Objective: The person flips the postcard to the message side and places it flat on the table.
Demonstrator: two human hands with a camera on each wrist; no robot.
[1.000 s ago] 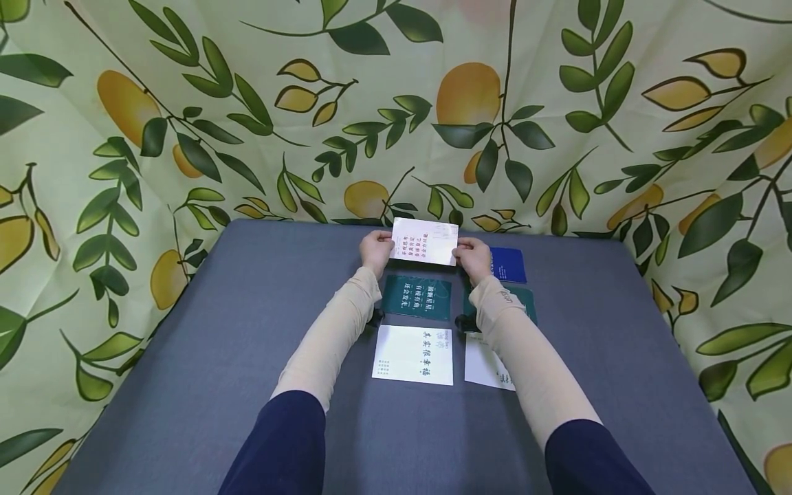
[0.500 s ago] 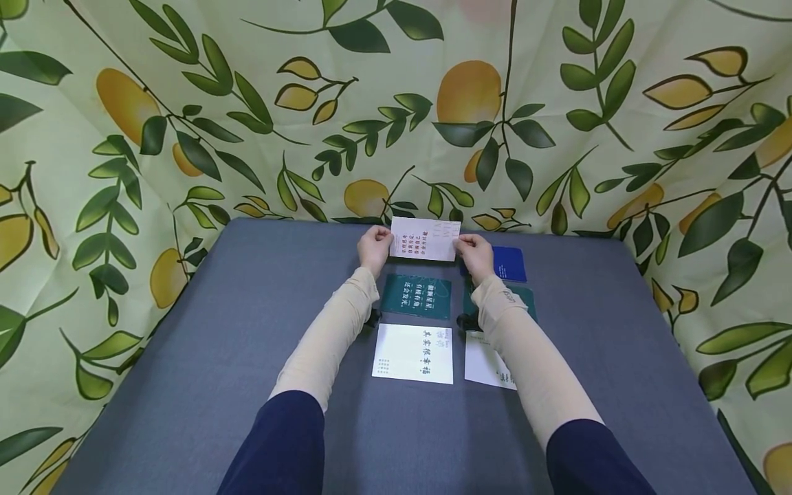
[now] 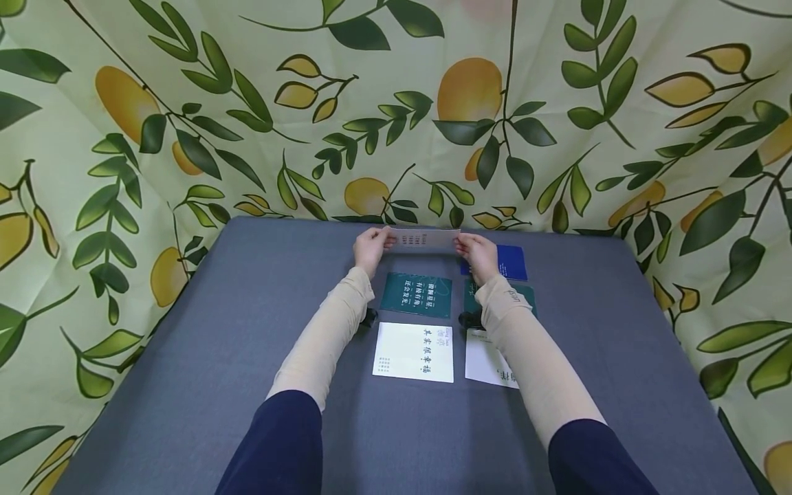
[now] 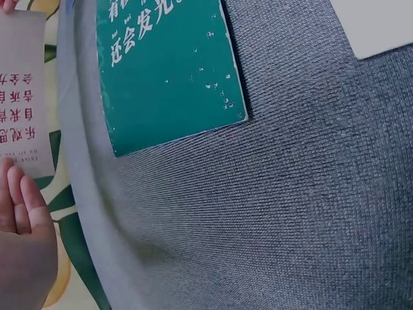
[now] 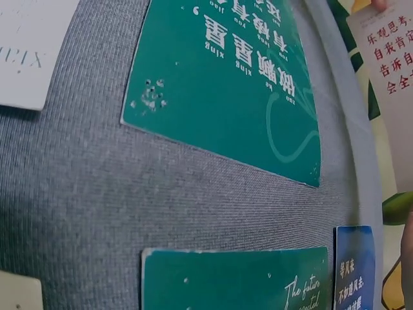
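Note:
Between both hands, near the table's far edge, a pale pinkish card (image 3: 427, 238) with red printed characters is held up and looks strongly foreshortened from above. My left hand (image 3: 371, 249) pinches its left end, and my right hand (image 3: 478, 254) pinches the right end. The card (image 4: 26, 97) also shows at the left of the left wrist view, beside the left hand (image 4: 26, 252). In the right wrist view only a sliver of the right hand (image 5: 408, 258) appears. Just nearer than the held card, a green card (image 3: 416, 295) lies flat on the table.
A blue card (image 3: 511, 262) lies beyond the right wrist. Another green card (image 3: 526, 297) is partly covered by the right forearm. Closer in lie a white card (image 3: 413, 352) and a second white card (image 3: 485, 361). A leaf-patterned curtain (image 3: 371, 137) hangs behind the grey table (image 3: 247, 330).
The pinkish card has tilted, so its printed face now looks much narrower from above. Both hands keep their hold on its ends, and the cards on the table stay in place.

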